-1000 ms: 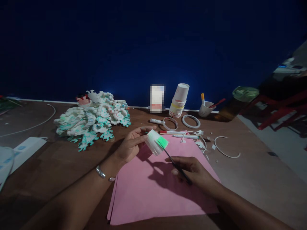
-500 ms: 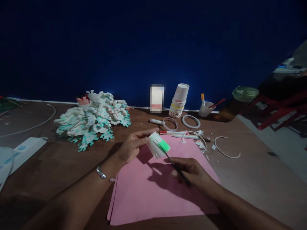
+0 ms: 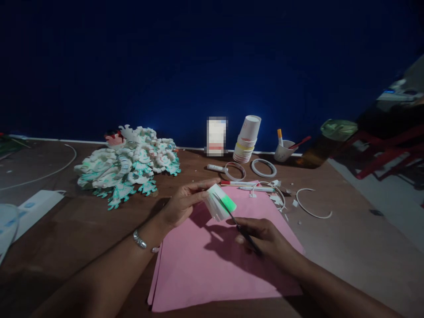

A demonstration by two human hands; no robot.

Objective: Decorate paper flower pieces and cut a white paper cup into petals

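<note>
Pinched at its base by my left hand (image 3: 187,201) is a paper cup (image 3: 214,209), white with a bright green patch on its side and tilted down to the right. Slits run along its wall from the rim. My right hand (image 3: 260,236) is closed round the dark handles of a pair of scissors (image 3: 245,234). Their blades point up and left and lie along the cup's wall at the green patch. Both hands are above pink paper sheets (image 3: 198,274), and their shadows fall on it.
A heap of cut white-and-green paper pieces (image 3: 129,168) lies at the left, near a power strip (image 3: 39,207). Behind the paper are stacked paper cups (image 3: 247,139), tape rolls (image 3: 264,168), a cup with pens (image 3: 284,151) and markers (image 3: 238,183). Scraps and a curved white strip (image 3: 314,212) lie right.
The paper cup has shifted slightly right and down in my left hand's grip. My right hand with the scissors has moved a little along with it, blades still at the wall.
</note>
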